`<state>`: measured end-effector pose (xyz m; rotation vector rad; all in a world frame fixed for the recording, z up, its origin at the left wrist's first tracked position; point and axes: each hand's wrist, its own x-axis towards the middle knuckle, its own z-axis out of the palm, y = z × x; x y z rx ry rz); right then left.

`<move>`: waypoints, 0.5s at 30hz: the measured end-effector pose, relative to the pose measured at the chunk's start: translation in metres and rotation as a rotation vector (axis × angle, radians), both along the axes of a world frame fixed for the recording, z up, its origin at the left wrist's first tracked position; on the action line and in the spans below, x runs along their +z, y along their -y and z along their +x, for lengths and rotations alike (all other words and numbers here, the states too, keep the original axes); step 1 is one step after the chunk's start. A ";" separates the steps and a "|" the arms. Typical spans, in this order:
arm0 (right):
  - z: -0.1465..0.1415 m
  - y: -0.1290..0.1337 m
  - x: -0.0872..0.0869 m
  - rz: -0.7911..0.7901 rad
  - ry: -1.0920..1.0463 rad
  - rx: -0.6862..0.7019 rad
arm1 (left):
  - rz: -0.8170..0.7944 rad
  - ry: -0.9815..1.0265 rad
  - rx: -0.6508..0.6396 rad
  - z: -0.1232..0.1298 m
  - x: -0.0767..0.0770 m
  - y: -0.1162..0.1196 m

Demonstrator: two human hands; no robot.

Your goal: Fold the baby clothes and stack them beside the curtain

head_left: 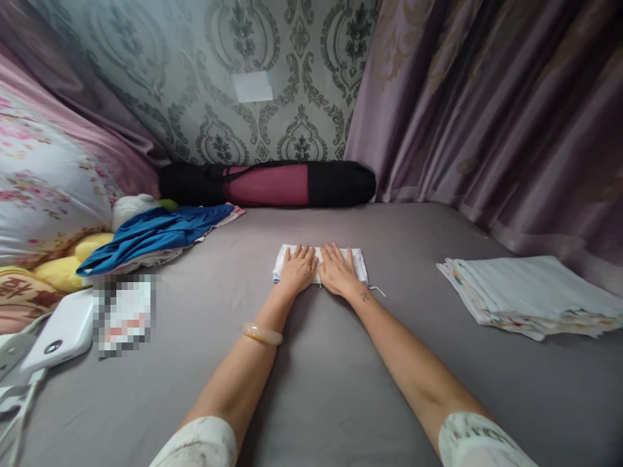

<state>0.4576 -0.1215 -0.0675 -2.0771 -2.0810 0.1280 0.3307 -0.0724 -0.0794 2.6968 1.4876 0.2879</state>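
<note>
A small folded white cloth (357, 261) lies on the grey sheet (321, 363) in the middle of the view, with a thin white string trailing from its right side. My left hand (299, 267) rests flat on the left part of the cloth, fingers stretched away from me. Beside it, my right hand (337, 269) is pressed flat on the right part, fingers spread. The thumbs nearly meet at the cloth's centre. Much of the cloth is hidden under both palms.
To the right lies a stack of folded pale cloths (530, 288). Blue clothing (160, 233) is piled at the left by a floral pillow (43, 188). A white power bank (63, 331) with a cable sits nearer me. Along the wall stretches a black and maroon bag (267, 184).
</note>
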 end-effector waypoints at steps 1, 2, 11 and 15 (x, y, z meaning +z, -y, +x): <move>-0.001 0.001 0.000 0.016 0.007 -0.016 | 0.018 0.005 0.016 0.000 -0.001 0.000; -0.001 0.003 0.000 0.017 0.007 -0.027 | 0.022 0.007 0.031 0.000 -0.002 0.001; 0.000 0.004 -0.003 -0.016 -0.043 -0.047 | -0.018 -0.002 0.046 -0.001 -0.005 0.000; 0.000 0.005 -0.004 0.011 -0.017 -0.141 | 0.033 -0.015 0.063 -0.003 -0.004 -0.001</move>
